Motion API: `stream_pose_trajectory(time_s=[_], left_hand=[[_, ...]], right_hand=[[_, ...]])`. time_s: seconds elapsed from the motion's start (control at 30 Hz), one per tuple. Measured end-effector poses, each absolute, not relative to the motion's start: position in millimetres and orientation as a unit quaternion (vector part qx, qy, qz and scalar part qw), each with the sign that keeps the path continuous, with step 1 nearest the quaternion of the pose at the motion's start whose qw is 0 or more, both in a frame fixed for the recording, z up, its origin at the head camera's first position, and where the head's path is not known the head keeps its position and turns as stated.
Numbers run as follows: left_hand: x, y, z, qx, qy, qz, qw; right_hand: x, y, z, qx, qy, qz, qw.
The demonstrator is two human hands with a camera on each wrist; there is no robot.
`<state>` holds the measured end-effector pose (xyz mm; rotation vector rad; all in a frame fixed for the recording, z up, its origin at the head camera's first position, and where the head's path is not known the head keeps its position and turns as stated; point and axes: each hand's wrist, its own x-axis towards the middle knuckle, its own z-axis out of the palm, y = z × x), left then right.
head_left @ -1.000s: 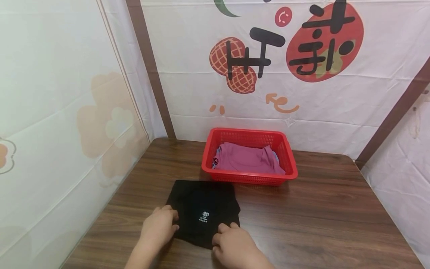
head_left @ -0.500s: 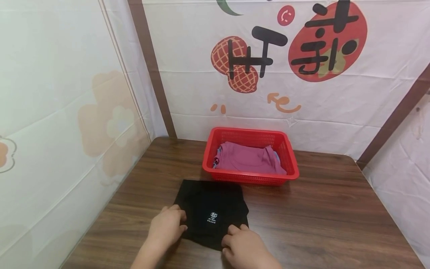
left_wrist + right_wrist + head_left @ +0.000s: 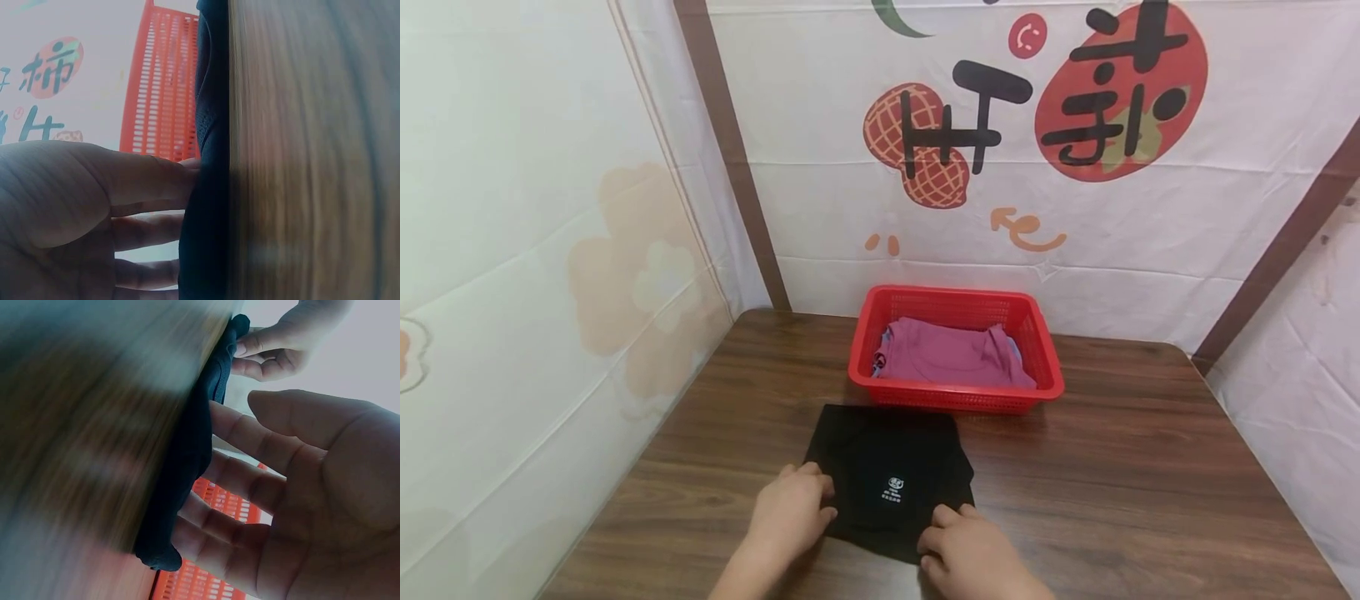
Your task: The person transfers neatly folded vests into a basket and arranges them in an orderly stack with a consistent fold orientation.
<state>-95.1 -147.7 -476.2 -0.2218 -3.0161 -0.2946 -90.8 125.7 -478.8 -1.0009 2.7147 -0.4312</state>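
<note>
A folded black cloth with a small white print lies flat on the table. At its left edge, the left hand rests with its fingertips on the fabric; the left wrist view shows the fingers of this hand nearly straight against the cloth. The right hand touches the near right corner. In the right wrist view that hand has its fingers extended to the cloth, its thumb held apart from it.
Just behind the cloth stands a red plastic basket holding a folded pink garment and some blue fabric. The brown wooden table meets a printed white curtain at the back, with more curtain on both sides.
The black cloth has slid to the right across the table, both hands moving along with it. The basket has stayed in place.
</note>
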Motion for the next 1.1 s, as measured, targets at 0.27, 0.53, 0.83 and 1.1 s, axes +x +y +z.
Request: stream_pose_trajectory(time_s=[0.27,0.53,0.83,1.1], left_hand=[[-97.4,-134.5,-477.6,-0.101,-0.988,-0.097,0.059],[-96.9,-119.8,-475.9,-0.121,-0.987,-0.101,0.045],[-100.0,-101.2,-475.6,-0.130,-0.987,-0.094,0.023],[-102.0,-82.9,-478.7,-0.137,-0.988,-0.071,0.020]], right_hand=[[-87.3,142.2,-474.6,-0.320,0.928,-0.159,0.109],[-90.0,162.4,-472.1,-0.288,0.924,-0.182,0.175],[-91.3,180.9,-469.6,-0.284,0.925,-0.182,0.176],[-90.4,196.6,-467.7,-0.280,0.928,-0.179,0.167]])
